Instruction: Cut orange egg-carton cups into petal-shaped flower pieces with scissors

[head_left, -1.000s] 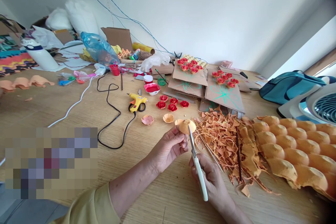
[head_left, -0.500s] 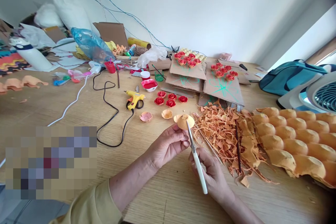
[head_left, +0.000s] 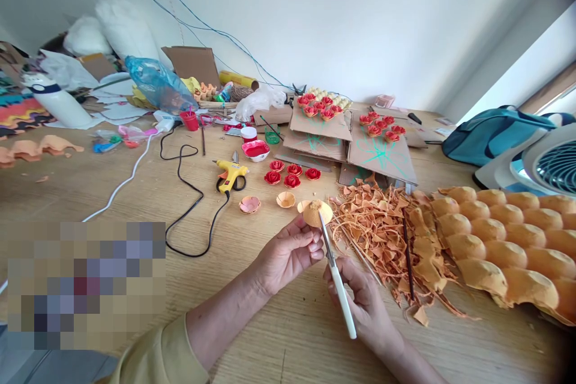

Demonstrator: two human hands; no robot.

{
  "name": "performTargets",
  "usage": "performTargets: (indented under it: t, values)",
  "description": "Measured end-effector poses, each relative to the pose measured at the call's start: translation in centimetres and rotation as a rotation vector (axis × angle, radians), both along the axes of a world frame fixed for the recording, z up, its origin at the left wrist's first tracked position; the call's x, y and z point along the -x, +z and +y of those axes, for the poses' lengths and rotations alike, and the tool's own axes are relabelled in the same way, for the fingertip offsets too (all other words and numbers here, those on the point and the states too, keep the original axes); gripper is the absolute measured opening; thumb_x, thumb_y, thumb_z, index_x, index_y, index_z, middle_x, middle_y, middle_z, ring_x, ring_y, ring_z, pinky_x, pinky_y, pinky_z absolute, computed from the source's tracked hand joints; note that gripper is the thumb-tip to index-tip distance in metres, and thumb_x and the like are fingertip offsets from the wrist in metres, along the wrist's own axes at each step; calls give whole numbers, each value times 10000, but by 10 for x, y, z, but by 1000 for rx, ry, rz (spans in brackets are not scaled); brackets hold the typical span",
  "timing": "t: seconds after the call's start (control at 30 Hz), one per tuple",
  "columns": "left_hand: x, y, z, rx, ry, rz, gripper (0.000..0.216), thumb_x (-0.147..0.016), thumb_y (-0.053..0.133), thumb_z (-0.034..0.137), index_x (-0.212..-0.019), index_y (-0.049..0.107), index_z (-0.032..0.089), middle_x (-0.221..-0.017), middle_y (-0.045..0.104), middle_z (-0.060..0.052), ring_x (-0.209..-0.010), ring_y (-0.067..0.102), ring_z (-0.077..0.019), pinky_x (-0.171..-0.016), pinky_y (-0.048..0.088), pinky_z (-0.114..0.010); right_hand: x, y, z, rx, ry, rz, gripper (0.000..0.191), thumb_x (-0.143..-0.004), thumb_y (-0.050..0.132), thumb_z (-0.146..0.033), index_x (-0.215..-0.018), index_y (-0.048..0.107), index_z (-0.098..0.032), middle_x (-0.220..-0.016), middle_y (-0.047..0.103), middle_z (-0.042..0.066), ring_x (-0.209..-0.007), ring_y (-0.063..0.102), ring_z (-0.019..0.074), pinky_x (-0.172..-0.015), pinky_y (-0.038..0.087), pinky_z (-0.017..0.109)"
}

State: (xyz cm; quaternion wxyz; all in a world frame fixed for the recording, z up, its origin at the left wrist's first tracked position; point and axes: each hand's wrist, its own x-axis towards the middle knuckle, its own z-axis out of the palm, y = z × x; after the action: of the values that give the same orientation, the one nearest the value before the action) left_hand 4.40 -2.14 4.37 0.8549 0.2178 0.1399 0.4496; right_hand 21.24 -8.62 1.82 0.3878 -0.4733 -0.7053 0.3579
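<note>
Scissors (head_left: 344,303) in right hand (head_left: 362,297), fingers curled, could split orange cup (head_left: 316,214) pinched by left hand (head_left: 288,255) if driven too deep.

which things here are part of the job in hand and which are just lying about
Part of the job, it seems:
- white-handled scissors, in the right hand
- orange cup, in the left hand
- orange scraps
- orange egg tray

Probably just lying about:
- teal bag
- white bottle
- blue plastic bag
</note>
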Motion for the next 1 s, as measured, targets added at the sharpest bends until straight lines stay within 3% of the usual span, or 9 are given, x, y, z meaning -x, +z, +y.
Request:
performTargets:
  t: [0.23, 0.43, 0.73, 1.0]
  values:
    - [-2, 2, -2, -66, 62, 56, 156, -789, 744, 213, -900, 646, 163, -700, 524, 11, -639, 460, -78, -643, 393, -218, 1, 1, 0, 14, -11, -10, 359, -965, 449, -467, -727, 495, -203, -667, 494, 0, -653, 427, 159, -604, 363, 277]
    - [-4, -1, -4, -137, 159, 194, 244, -749, 802, 271, -891, 639, 157, -750, 518, 25, -622, 425, -58, -614, 371, -209, 4, 0, 0, -6, -3, -17, 388, -979, 426, -465, -704, 489, -199, -653, 475, -2, -639, 405, 154, -587, 357, 271]
    - [-11, 7, -11, -133, 305, 355, 276, -689, 834, 282, -748, 604, 143, -682, 539, 39, -561, 429, -53, -566, 369, -212, 7, -8, -2, -4, 13, -25, 372, -986, 413, -427, -684, 435, -211, -643, 429, -15, -633, 386, 154, -605, 356, 270]
    - [-7, 4, -11, -84, 260, 296, 273, -768, 767, 380, -840, 620, 162, -700, 577, 17, -570, 495, -72, -547, 435, -207, 7, -5, -1, 11, 8, 2, 373, -973, 432, -448, -692, 468, -205, -652, 482, 1, -657, 439, 162, -601, 375, 271]
